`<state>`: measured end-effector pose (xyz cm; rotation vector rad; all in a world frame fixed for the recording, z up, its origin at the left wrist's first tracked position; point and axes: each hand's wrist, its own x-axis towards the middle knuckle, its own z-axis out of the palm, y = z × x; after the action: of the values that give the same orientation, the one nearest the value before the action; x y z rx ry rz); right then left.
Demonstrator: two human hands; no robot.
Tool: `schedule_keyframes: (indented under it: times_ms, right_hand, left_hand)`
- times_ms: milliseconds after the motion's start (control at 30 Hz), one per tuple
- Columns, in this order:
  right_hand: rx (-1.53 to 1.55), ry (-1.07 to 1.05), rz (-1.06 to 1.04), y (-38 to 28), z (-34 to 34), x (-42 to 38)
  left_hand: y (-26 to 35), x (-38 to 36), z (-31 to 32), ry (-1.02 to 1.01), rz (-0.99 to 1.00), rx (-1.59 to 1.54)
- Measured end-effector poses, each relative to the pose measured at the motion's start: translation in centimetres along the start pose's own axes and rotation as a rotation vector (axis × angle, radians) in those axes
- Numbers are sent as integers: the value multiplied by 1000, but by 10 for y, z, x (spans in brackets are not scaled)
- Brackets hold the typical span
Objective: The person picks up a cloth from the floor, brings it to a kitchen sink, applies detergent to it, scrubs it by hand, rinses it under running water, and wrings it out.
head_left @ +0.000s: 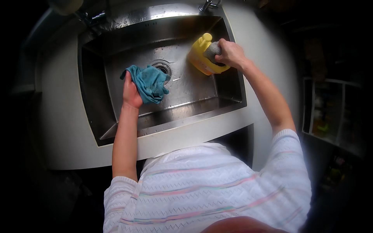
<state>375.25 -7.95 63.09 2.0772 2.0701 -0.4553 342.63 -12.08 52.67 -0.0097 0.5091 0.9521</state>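
Note:
A crumpled teal cloth [149, 84] is draped over the fingers of my left hand [132, 91], low over the sink and partly covering the drain [162, 69]. My left thumb lies along the cloth's near left edge. At the sink's right side, my right hand [232, 54] is closed on a grey scrubbing pad [212, 51], thumb and fingers gripping its right end. Directly beside and behind the pad is a yellow plastic jug [199, 52] with a yellow cap, leaning in the basin. The pad overlaps the jug's upper side in this view.
The stainless steel sink [186, 109] has water drops on its floor and is set in a pale countertop [194, 130]. A metal tap [210, 5] stands behind the right back corner, with another dark fitting [97, 17] at back left. A white-framed rack [327, 108] is at far right.

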Motion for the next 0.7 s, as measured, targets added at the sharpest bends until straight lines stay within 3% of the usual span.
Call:
schedule_keyframes:
  times_ms: [200, 367, 533, 667, 700]
  right_hand:
    - [228, 152, 35, -3, -67, -13]
    - [375, 245, 5, 36, -134, -34]
    - [190, 354, 85, 48, -146, -42]
    - [370, 438, 68, 71, -152, -50]
    - [294, 465, 58, 85, -157, -44]
  left_hand:
    - [2, -3, 6, -52, -20, 0]
    - [2, -4, 6, -61, -28, 0]
    - [4, -5, 3, -196, -60, -45]
    - [3, -4, 3, -128, -31, -20]
    - [3, -4, 2, -119, -25, -14]
